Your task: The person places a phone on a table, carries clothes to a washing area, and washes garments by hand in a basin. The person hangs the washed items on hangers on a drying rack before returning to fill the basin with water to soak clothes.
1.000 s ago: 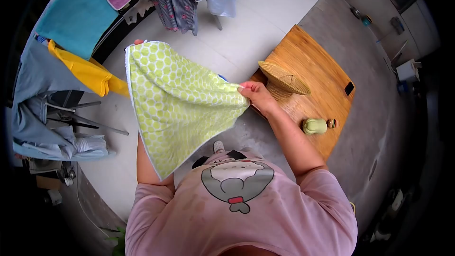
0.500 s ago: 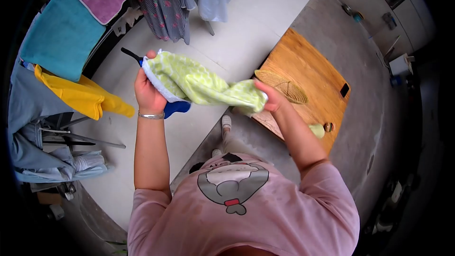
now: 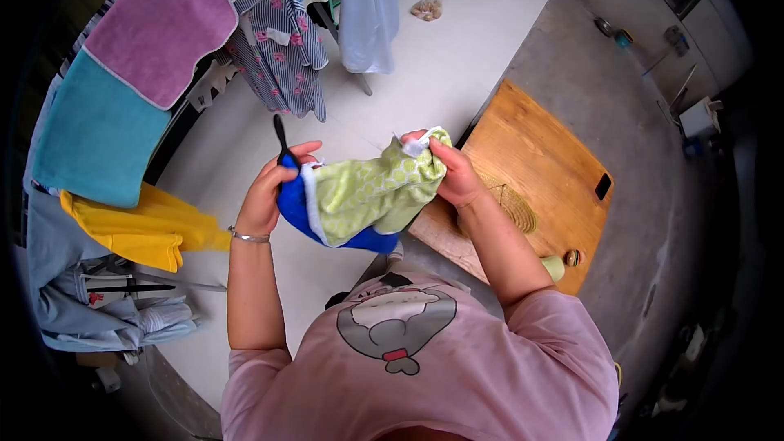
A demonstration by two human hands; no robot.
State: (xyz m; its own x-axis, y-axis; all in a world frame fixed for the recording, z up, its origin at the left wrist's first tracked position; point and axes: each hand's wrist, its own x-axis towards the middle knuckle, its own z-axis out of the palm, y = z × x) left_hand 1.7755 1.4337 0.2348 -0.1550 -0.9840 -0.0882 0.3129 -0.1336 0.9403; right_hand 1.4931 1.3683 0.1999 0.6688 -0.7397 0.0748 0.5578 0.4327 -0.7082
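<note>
My left hand (image 3: 263,193) pinches the white edge of a light green patterned cloth (image 3: 367,188) together with a blue cloth (image 3: 296,207) that has a black strap (image 3: 282,137). My right hand (image 3: 457,177) is closed on the other end of the green cloth, where a bit of white edging or label sticks up by the fingers. Between my hands the green cloth hangs loosely stretched, in front of my body. Part of the blue cloth shows beneath it; the rest is covered.
A wooden table (image 3: 539,155) on the right holds a woven basket (image 3: 514,208), a phone (image 3: 603,186) and a light green item (image 3: 554,267). Hung laundry is on the left: purple towel (image 3: 167,28), teal towel (image 3: 98,126), yellow garment (image 3: 139,220), striped shirt (image 3: 278,53).
My left hand has moved right and down, my right hand slightly up. The green cloth was twisted and is now flatter, and more of the blue cloth shows below it.
</note>
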